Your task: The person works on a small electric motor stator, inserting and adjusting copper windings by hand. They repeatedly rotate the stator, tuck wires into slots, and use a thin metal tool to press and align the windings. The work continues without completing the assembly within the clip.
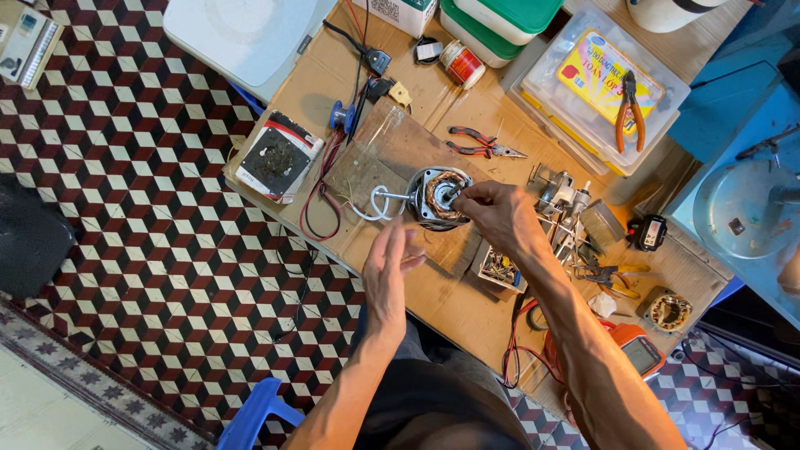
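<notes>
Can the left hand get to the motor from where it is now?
Probably yes. The left hand hovers open just short of the motor, with only bare board between them. The right hand covers the motor's far side, but the near side is free.

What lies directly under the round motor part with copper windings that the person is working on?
The motor stator rests on a worn wooden board, which lies on brown cardboard over the table. The right hand grips its rim and hides part of it; the left hand hovers nearby, touching nothing.
</notes>
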